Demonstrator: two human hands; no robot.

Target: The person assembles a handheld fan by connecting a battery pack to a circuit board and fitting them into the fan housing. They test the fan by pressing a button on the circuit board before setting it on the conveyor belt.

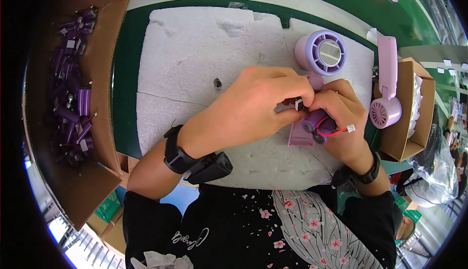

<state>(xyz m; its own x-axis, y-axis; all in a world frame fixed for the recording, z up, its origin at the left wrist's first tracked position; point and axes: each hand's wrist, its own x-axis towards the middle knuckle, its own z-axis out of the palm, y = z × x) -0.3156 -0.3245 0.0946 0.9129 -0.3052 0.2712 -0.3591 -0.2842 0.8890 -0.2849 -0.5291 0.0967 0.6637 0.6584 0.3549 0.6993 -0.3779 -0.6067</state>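
A pale purple handheld fan (305, 57) lies on the white foam board, its round head pointing away from me. Its handle (301, 138) runs toward me beneath both hands and is mostly hidden. My right hand (343, 118) is closed around a purple battery pack (319, 125); red and black wires lead from it to a small white connector (351, 128). My left hand (263, 100) reaches in from the left, thumb and fingers pinched over the handle. At its fingertips shows a small black-and-white part (299, 104), too covered to name. The fingertips of both hands nearly meet.
A cardboard box (105, 74) at the left holds several purple battery packs (70, 83). Under the work lies a foam board (195, 49) on a green table. At the right are another pink-purple fan (387, 69) and a smaller open carton (426, 103).
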